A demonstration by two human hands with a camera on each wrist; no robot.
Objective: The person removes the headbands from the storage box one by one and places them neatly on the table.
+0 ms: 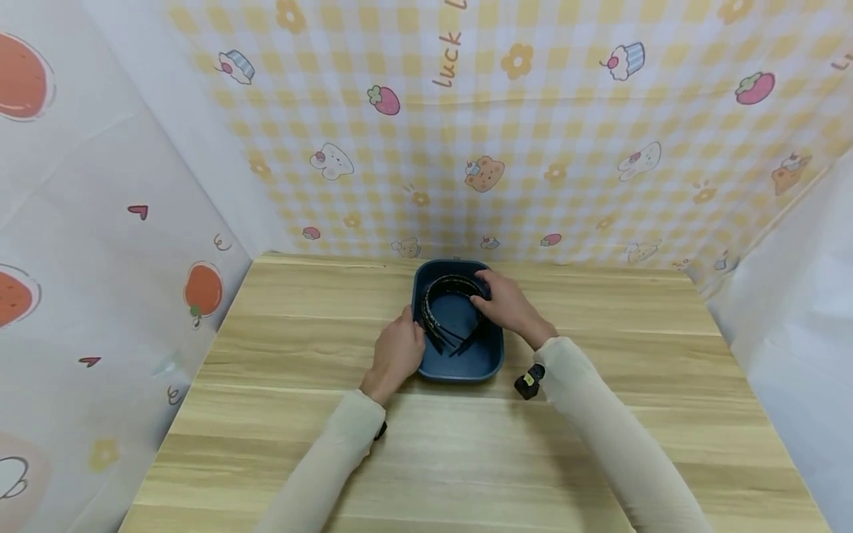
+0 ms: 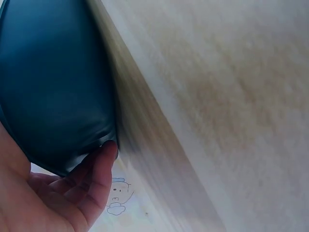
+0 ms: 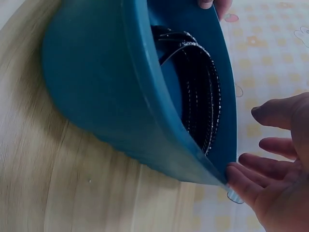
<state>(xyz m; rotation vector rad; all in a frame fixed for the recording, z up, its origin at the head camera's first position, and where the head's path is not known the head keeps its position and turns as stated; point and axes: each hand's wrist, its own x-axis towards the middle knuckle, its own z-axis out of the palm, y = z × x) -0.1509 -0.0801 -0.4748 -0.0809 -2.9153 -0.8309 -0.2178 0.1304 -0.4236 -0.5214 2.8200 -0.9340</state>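
A deep blue plastic bin (image 1: 460,368) stands on the table with several black headbands (image 1: 431,314) nested inside it. Thin shiny trim runs along the headbands (image 3: 208,92) in the right wrist view. My left hand (image 1: 397,348) grips the bin's left side at the rim, fingers curled against the outer wall in the left wrist view. At the far right corner is my right hand (image 1: 509,302), its fingers spread and loosely bent. In the right wrist view one finger of that hand (image 3: 285,181) touches the rim, while the thumb stands apart from the headbands.
The wood-patterned table (image 1: 300,363) extends around the bin on both sides and in front. Close behind the bin rises a yellow checked backdrop (image 1: 426,148). A white printed sheet (image 1: 100,259) hangs at the left, and a black wrist camera (image 1: 529,381) sits under the right sleeve.
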